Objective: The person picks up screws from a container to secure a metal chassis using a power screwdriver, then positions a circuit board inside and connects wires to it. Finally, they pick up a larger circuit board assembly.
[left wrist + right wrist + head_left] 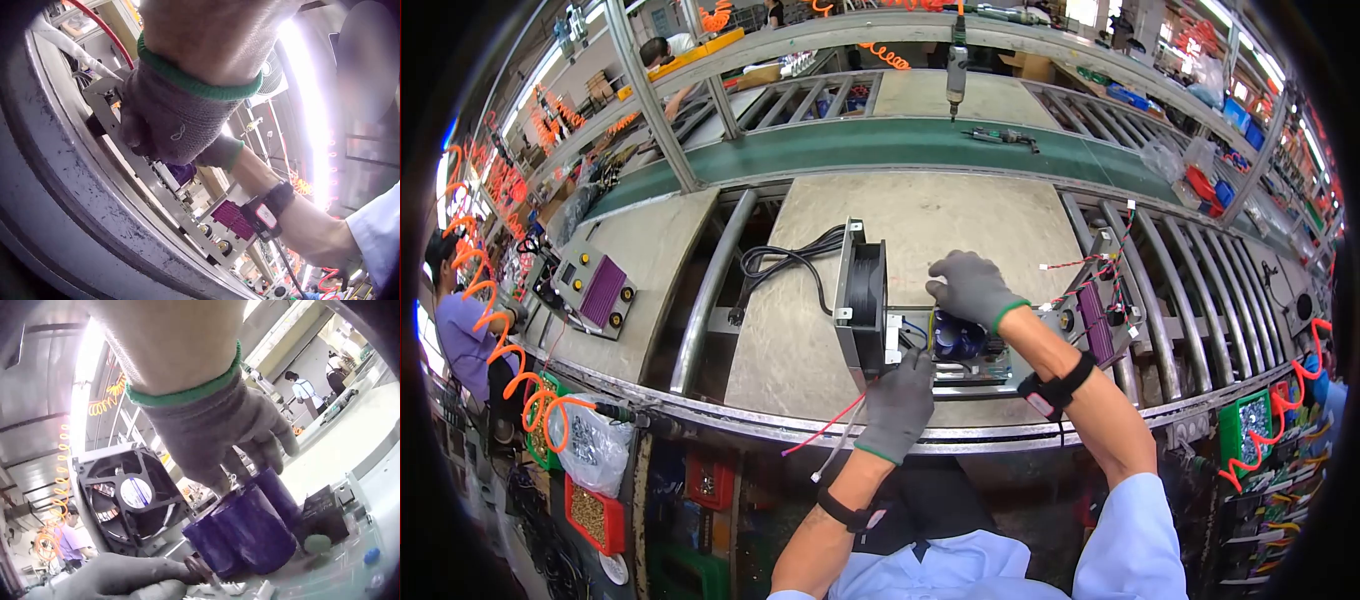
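Observation:
An opened metal unit stands on the worktable, with a black fan on its upright panel and a circuit board beside it. Large purple cylindrical capacitors rise from the board. My left gloved hand is low at the panel's near edge, its fingertips by white connectors; whether it grips anything I cannot tell. Red and white wires trail out beside it. Above the capacitors, my right gloved hand has loosely bent fingers, fingertips close over the capacitor tops in the right wrist view.
A black cable lies coiled behind the fan. To the right sits a purple-fronted unit with loose wires, and another purple-fronted unit is at left. Metal rollers flank the board; a screwdriver hangs overhead. A person stands at far left.

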The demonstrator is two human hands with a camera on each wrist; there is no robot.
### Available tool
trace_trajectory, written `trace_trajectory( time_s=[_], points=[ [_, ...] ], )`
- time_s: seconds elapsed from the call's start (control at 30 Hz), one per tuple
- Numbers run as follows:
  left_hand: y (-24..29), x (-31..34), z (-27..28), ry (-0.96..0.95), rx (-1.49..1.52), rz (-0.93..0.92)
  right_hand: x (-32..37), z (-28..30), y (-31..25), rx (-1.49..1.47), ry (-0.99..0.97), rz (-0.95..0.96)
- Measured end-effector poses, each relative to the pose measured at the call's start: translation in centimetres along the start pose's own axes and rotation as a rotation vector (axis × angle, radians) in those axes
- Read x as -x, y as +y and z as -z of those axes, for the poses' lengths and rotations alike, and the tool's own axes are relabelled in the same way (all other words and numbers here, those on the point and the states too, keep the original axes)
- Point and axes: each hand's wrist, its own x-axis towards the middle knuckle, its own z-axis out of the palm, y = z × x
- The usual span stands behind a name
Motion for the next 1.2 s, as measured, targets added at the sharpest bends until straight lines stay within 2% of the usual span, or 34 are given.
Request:
trace_trajectory(
  time_s=[0.03,0.13,0.17,0.23,0.33,0.37,0.43,0.6,0.7,0.8,0.93,1.03,1.13,1.2],
  points=[
    [-0.1,0.1,0.0,-0.001,-0.004,-0.013,0.7,0.2,0.0,-0.003,0.09,0.007],
    [-0.5,0.1,0.0,-0.014,0.067,-0.04,2.5,1.3,-0.4,-0.056,-0.045,-0.077],
    [-0.5,0.1,-0.1,-0.016,0.074,-0.034,2.3,2.0,-0.7,-0.193,-0.164,-0.137],
    [-0.4,0.1,-0.1,-0.022,0.086,-0.025,1.8,1.8,-0.5,-0.195,-0.147,-0.106],
    [-0.1,-0.2,0.3,-0.184,0.119,0.084,-0.2,0.6,0.0,-0.206,-0.141,-0.093],
    [-0.1,-0.2,0.3,-0.15,0.082,0.041,-1.3,-0.1,0.1,-0.207,-0.144,-0.09],
    [-0.4,0.0,0.3,-0.083,0.004,-0.046,-2.9,-1.7,0.3,-0.116,-0.122,-0.116],
    [-0.1,-0.7,1.4,-0.173,0.069,-0.009,-5.3,-1.6,-0.7,0.131,-0.25,-0.272],
    [-0.1,-0.7,1.4,-0.19,0.079,-0.003,-5.5,-1.5,-0.5,0.15,-0.274,-0.314],
    [-0.4,-0.4,1.2,-0.168,0.098,-0.008,-4.1,-0.3,0.1,0.103,-0.164,-0.327],
    [-0.8,0.0,0.6,-0.099,0.136,-0.029,2.8,1.2,0.4,-0.176,0.271,-0.183],
    [-1.2,0.3,0.6,-0.108,0.137,-0.055,8.8,0.4,0.3,-0.212,0.423,-0.051],
    [-1.1,0.3,1.2,-0.138,0.101,-0.074,12.7,-0.9,-1.7,-0.093,0.452,-0.059],
    [-1.2,0.2,1.3,-0.145,0.056,-0.094,13.1,-2.7,-1.3,-0.239,0.415,-0.086]
  ],
)
